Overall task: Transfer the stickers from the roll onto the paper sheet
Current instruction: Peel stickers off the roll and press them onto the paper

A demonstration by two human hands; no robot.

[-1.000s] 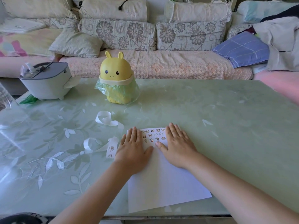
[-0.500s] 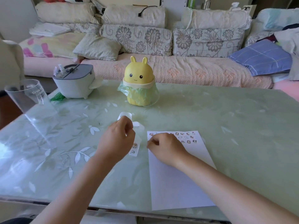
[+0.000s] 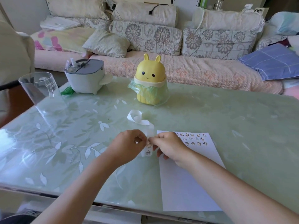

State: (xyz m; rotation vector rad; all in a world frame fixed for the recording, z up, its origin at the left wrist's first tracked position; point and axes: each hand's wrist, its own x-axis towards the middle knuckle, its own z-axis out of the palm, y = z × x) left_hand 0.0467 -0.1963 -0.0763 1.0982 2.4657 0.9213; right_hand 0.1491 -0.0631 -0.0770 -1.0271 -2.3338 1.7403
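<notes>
Change: a second ago both hands lay flat on the paper sheet (image 3: 186, 183); half a second ago the left hand (image 3: 129, 146) had lifted the sticker strip (image 3: 148, 149) while the right hand (image 3: 168, 146) sat curled on the sheet's top left corner; the right hand has now moved left to the strip.

Hands: both closed, fingertips pinching the strip between them, left from one side, right from the other.

Sticker strip: white, unrolled; its far loop lies on the table (image 3: 226, 126) beyond the hands; its near end hangs between them with two stickers showing.

Paper sheet: flat on the table, just right of the strip; rows of stickers (image 3: 192, 139) along its top edge.

In the way: the right hand covers the sheet's top left corner; the fingers hide the pinched part of the strip.

Around: yellow rabbit-eared bin (image 3: 150, 75) with green bag; grey-lidded white container (image 3: 85, 80); clear cup (image 3: 38, 89) at the left edge; sofa (image 3: 194, 71) with cushions behind; blue cloth (image 3: 271, 62) on it.
</notes>
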